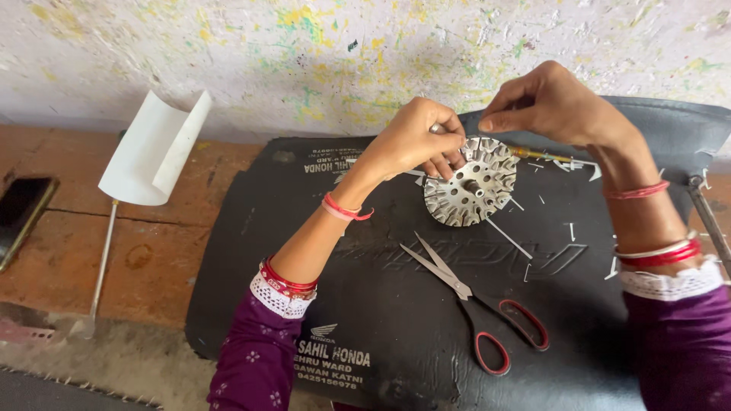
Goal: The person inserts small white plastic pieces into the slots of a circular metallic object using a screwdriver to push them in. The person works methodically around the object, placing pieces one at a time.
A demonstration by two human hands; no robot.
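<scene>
Bright even daylight, soft shadows, sharp throughout.

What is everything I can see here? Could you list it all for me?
Slotted metal disc: one, silvery, with a centre shaft, on the black mat under the hands.
Scissors: one pair, black and red handles, open, on the mat below the disc.
Black mat: one, with white printing, on the floor.
White paper scraps: several thin strips scattered on the mat, right side.
Curled white paper sheet: one, on the brown floor, left.
Thin metal rod: one, grey, below the paper sheet.
Phone: one, dark, far left edge.
Left hand: grips the disc's upper rim; red bangles.
Right hand: fingers pinched above the disc; red and white bangles.
</scene>
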